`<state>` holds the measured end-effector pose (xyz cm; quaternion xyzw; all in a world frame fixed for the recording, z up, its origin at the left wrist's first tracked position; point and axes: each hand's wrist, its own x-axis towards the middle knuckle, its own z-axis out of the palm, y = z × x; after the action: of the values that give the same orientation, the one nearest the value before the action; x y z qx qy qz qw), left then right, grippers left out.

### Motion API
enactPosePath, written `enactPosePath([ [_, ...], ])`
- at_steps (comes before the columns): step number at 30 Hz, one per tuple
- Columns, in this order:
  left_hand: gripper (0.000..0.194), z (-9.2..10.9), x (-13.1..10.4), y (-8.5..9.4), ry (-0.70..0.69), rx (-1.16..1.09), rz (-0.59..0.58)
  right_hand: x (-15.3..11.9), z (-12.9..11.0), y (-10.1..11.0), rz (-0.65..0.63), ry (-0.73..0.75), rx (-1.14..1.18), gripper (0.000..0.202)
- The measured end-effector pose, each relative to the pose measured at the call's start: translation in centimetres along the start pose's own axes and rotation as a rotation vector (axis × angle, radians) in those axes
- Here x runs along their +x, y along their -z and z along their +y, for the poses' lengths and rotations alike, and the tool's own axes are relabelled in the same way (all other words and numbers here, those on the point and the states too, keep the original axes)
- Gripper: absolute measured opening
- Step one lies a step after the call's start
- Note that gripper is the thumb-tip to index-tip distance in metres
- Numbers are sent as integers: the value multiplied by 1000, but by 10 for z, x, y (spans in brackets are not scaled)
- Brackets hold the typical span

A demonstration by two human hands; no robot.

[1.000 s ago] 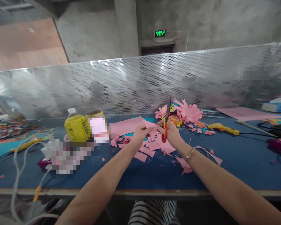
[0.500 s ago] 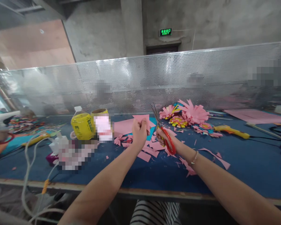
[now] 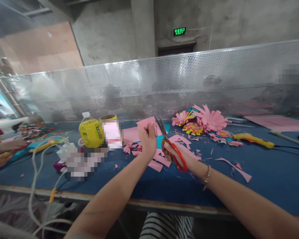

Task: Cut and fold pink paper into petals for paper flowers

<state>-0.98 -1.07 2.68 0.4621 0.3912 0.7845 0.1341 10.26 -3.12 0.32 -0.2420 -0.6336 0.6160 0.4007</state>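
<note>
My left hand pinches a piece of pink paper above the middle of the blue table. Just to its right, my right hand is wrapped round the red handles of the scissors. The scissor blades are parted and point up and away, close to the paper's right edge. Under and around both hands lie pink strips, a larger pink sheet and a blue piece of paper.
Pink and yellow paper flowers lie right of centre, beside a yellow glue gun. A yellow-labelled bottle and a tape roll stand left. White cables cross the left edge. Another person's hand is far left.
My left hand has turned, and the paper now stands more upright. The scissors have come nearer to it. The view has shifted slightly, and another person's hand reaches further in at far left.
</note>
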Motion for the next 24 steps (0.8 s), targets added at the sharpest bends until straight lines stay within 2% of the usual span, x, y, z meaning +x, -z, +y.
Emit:
enactPosePath([
  [5,18,2,1,1,-52,46,-5,0,0,-1,0,-23,38,38],
  [10,23,0,5,2,-66,110,40,1,3,-1,-32,-22,32,38],
  [16,19,-2,6,0,-132,135,49,-1,2,-2,-20,-7,25,37],
  [21,18,-10,6,-2,-78,90,52,-1,2,-5,-11,-4,54,38],
  [24,16,-10,4,-4,-12,21,-3,-1,2,-5,16,-10,29,39],
])
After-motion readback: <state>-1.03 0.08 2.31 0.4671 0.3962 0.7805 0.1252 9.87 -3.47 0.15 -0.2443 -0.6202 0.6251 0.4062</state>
